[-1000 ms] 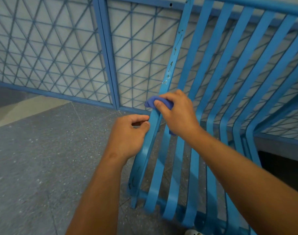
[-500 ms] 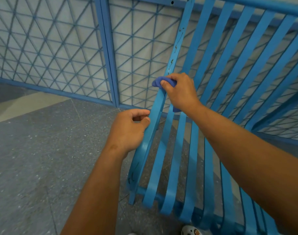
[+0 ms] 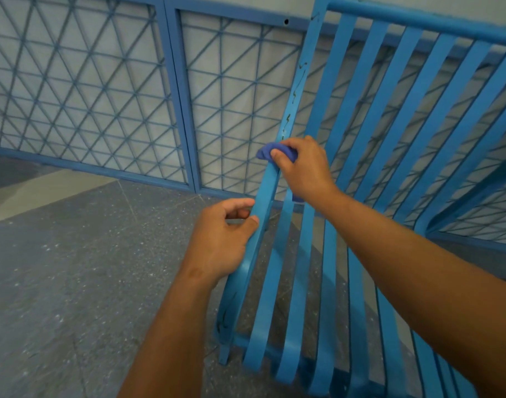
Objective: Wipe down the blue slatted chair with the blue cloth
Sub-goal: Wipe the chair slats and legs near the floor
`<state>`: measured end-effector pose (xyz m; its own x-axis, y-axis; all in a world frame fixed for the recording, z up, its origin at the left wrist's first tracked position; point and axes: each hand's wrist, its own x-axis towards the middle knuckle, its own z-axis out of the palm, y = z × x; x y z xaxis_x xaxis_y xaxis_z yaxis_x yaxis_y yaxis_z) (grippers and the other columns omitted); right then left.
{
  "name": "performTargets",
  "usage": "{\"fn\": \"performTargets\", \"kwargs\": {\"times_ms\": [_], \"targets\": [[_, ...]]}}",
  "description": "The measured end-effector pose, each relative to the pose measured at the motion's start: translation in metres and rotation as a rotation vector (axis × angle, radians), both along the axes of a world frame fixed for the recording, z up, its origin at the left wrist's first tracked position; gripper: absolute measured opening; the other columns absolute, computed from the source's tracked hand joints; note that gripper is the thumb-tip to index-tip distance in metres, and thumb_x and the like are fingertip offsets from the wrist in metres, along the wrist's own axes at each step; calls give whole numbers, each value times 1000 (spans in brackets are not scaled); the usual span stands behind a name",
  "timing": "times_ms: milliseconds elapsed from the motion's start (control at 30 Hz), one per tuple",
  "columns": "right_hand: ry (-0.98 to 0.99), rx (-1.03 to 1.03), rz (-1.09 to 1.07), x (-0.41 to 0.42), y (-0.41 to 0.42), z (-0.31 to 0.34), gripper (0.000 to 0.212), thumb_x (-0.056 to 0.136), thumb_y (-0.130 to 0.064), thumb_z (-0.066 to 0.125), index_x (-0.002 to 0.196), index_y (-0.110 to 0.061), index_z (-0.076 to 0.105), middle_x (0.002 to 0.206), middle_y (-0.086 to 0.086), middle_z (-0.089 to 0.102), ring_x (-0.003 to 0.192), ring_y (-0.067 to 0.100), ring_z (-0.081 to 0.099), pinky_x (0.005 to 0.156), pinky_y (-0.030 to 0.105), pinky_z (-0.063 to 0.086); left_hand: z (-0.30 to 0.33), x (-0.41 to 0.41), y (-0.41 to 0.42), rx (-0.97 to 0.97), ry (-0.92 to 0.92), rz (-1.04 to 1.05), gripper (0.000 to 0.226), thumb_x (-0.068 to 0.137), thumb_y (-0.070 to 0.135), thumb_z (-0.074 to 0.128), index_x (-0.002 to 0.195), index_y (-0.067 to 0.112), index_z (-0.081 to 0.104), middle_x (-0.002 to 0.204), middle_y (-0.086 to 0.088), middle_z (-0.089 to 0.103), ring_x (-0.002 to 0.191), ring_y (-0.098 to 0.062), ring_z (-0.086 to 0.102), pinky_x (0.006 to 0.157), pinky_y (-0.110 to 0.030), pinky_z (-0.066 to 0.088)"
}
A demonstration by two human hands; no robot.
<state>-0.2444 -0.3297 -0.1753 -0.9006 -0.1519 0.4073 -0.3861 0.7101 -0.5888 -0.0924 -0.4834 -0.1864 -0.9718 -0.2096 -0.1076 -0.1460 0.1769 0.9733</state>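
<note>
The blue slatted chair (image 3: 358,116) fills the right half of the view, its curved slats running from the top rail down to the front edge. My right hand (image 3: 303,168) grips the blue cloth (image 3: 264,152), bunched against the leftmost slat about halfway up the backrest. Dark scribble marks show on that slat above the cloth. My left hand (image 3: 223,239) holds the same slat lower down, thumb in front and fingers curled behind it.
A blue metal lattice fence (image 3: 102,90) runs along the back, close behind the chair. Grey speckled floor (image 3: 73,268) lies to the left and below. A paler floor strip (image 3: 30,193) crosses the far left.
My right hand slid the cloth up the leftmost slat. The view has tilted up, showing the chair's top rail. My left hand keeps its hold on the slat.
</note>
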Motion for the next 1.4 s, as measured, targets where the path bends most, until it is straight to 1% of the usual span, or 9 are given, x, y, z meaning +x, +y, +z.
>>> {"fn": "performTargets", "kwargs": {"times_ms": [133, 333, 433, 600, 800, 867, 1033, 1300, 1400], "targets": [[-47, 30, -32, -12, -5, -1, 18, 99, -36, 59, 106, -24, 70, 105, 2, 60, 91, 9, 48, 72, 23, 33, 1, -2, 0, -9, -7, -2, 25, 94, 19, 71, 117, 29, 71, 101, 12, 69, 76, -2, 69, 71, -22, 58], [-60, 174, 149, 18, 13, 6, 18, 96, -37, 61, 104, -26, 73, 90, -8, 64, 85, 8, 56, 65, 19, 37, -2, -4, 1, 30, 13, -9, 24, 94, 14, 71, 114, 28, 72, 86, 17, 70, 65, 2, 68, 53, -12, 51], [-26, 49, 40, 1, 23, 28, 11, 94, -37, 62, 101, -30, 66, 88, -10, 65, 75, 2, 58, 62, 12, 38, -2, -4, 1, 45, 10, -16, 25, 94, 14, 70, 114, 30, 71, 84, 22, 69, 65, 4, 68, 52, -11, 49], [-87, 86, -147, -23, 10, 32, 11, 98, -30, 54, 98, -22, 61, 91, -1, 63, 73, 14, 58, 56, 25, 40, 0, -3, 1, 40, 18, -15, 26, 94, 14, 70, 115, 30, 71, 93, 15, 68, 68, 5, 68, 54, -9, 49], [-85, 308, 116, 20, -42, 14, 13, 96, -34, 59, 89, -28, 69, 93, -6, 55, 82, 18, 56, 68, 33, 42, 1, -3, 0, 17, 5, -17, 28, 93, 18, 71, 119, 29, 71, 99, 15, 70, 75, -1, 71, 73, -27, 61], [-118, 197, 161, 19, -39, 24, 13, 94, -35, 62, 93, -26, 72, 87, -6, 65, 83, 15, 62, 69, 31, 49, 1, -2, -2, 43, 3, -19, 29, 93, 18, 71, 120, 28, 72, 99, 15, 72, 75, -1, 72, 75, -28, 62], [-18, -52, -114, -4, 1, 36, 10, 96, -32, 60, 97, -23, 64, 86, -10, 60, 78, 7, 54, 68, 24, 40, 0, 0, -2, 54, 11, -18, 27, 94, 16, 72, 117, 28, 73, 94, 18, 71, 69, 3, 71, 56, -11, 53], [-39, 47, 38, 52, -5, -8, 14, 96, -37, 61, 96, -25, 66, 90, -5, 63, 82, 13, 56, 68, 27, 37, 0, -3, 0, 27, 9, -2, 28, 93, 18, 73, 120, 27, 73, 97, 14, 72, 71, -3, 72, 67, -23, 61], [-29, 102, 113, 68, 0, -6, 14, 94, -43, 61, 94, -31, 67, 89, -7, 65, 83, 13, 58, 69, 32, 44, -1, -2, 0, 14, 23, 9, 29, 92, 18, 73, 119, 28, 73, 96, 17, 71, 71, 2, 70, 63, -13, 56]]}}
